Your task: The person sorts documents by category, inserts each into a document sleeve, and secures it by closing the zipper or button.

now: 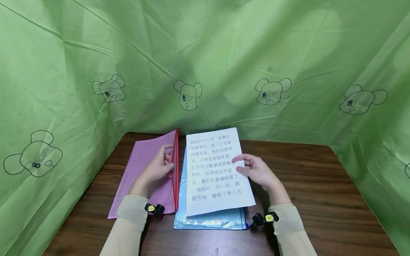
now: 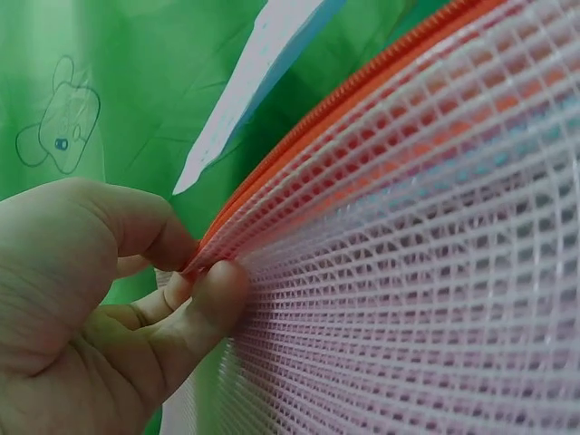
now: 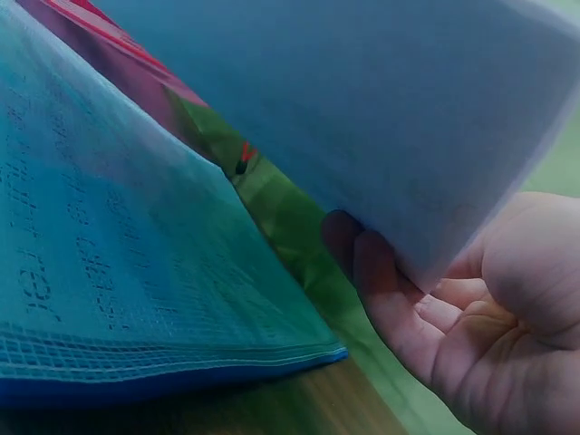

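Note:
My left hand (image 1: 156,168) pinches the red zip edge of a pink mesh zip pouch (image 1: 141,156), thumb on one side and fingers on the other in the left wrist view. The pouch's mouth parts a little along its red edges (image 1: 175,170). My right hand (image 1: 257,172) holds a white sheet of paper (image 1: 211,170), printed with several lines of Chinese text, by its right side. The paper is raised and slanted over a blue mesh zip pouch (image 1: 221,223), hiding most of it. Through the blue mesh, lines of print (image 3: 91,245) show in the right wrist view.
Both pouches lie side by side on a dark wood-grain table (image 1: 320,199). A green cloth (image 1: 224,53) with cartoon mouse-like heads hangs behind the table and along its sides.

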Available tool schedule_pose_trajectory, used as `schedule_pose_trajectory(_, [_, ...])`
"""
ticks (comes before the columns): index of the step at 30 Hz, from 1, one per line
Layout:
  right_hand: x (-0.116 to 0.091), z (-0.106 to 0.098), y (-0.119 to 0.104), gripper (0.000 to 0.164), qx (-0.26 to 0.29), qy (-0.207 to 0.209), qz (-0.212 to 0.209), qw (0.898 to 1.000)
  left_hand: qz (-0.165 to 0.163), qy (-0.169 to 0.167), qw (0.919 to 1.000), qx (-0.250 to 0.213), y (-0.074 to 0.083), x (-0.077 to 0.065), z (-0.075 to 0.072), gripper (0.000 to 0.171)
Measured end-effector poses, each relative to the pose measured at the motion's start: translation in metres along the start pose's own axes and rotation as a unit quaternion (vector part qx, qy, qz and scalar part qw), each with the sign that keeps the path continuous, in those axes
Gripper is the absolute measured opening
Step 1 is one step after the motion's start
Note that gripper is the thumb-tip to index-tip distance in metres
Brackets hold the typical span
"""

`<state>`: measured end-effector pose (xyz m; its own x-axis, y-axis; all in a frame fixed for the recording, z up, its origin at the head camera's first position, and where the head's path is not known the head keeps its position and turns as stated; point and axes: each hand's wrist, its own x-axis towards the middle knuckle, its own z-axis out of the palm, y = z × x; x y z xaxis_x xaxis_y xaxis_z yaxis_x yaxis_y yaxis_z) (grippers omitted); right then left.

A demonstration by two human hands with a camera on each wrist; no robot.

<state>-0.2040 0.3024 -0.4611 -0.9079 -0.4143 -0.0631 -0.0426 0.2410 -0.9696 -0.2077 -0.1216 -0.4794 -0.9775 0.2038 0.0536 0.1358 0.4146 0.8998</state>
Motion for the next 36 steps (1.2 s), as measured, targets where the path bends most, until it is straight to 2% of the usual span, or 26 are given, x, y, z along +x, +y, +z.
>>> schedule_pose_trajectory(6, [0.0,0.0,-0.001,0.029,0.002,-0.024,-0.001,1.0,-0.019,-0.009,0.999,-0.039,0.004,-0.001,0.005,0.078])
schedule_pose_trajectory(19, [0.001,0.002,-0.002,0.029,-0.001,-0.034,-0.002,0.999,-0.025,-0.011,0.9981,-0.055,0.009,0.0,0.013,0.078])
schedule_pose_trajectory(36, [0.006,0.012,0.001,0.029,-0.003,-0.05,0.004,0.999,-0.02,-0.026,0.9991,0.028,0.021,0.001,0.024,0.08])
